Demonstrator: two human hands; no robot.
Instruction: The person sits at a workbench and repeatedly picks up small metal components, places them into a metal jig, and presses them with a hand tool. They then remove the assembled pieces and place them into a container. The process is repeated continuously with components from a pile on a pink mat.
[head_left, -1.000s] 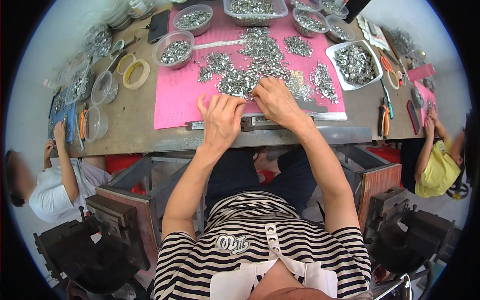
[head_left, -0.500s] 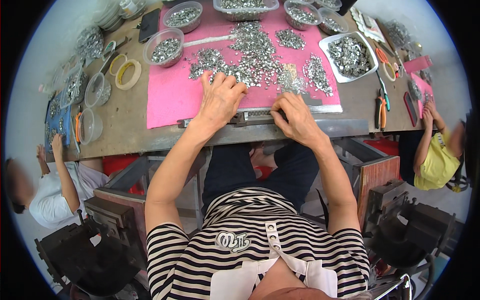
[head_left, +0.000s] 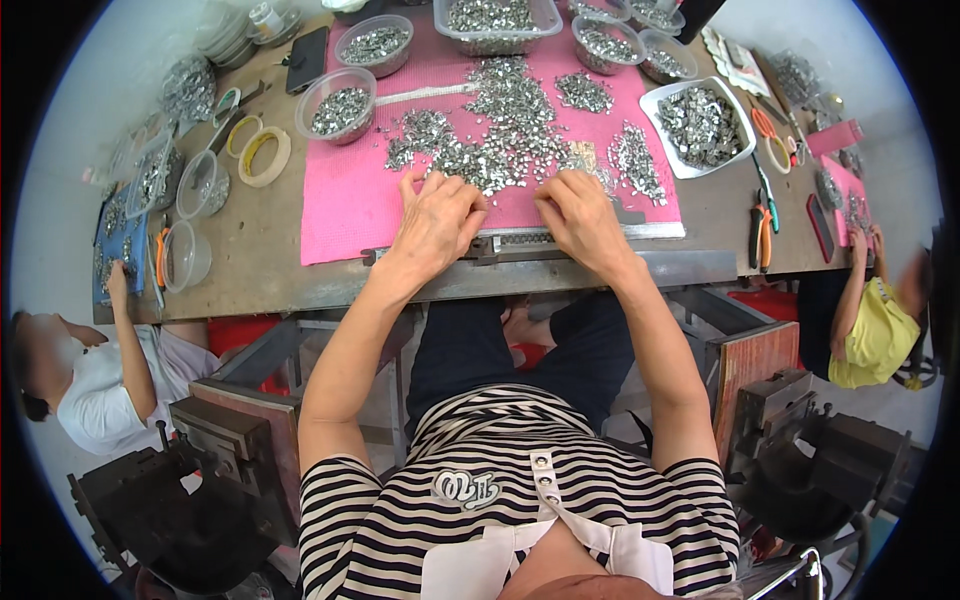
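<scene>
Small shiny metal pieces (head_left: 520, 105) lie heaped on a pink mat (head_left: 335, 215). At the lower left edge of the heap is my left hand (head_left: 432, 222), its fingers curled and bent downward. My right hand (head_left: 582, 215) is to its right, thumb and fingertips drawn together over the mat. Whatever either hand pinches is too small or hidden. Between and just below the hands, a dark metal jig (head_left: 510, 246) with a toothed-looking row lies along the table's front edge. The left wrist covers part of it.
Clear tubs (head_left: 338, 108) and a white tray (head_left: 698, 125) of metal pieces stand around the mat. Tape rolls (head_left: 265, 157) lie left, pliers (head_left: 761, 235) right. A person in white (head_left: 110, 385) works at far left, another in yellow (head_left: 868, 335) at far right.
My right fingertips have lifted off the jig and moved up toward the metal pieces. My left hand stays near the heap, shifted slightly. The whole view has moved a little.
</scene>
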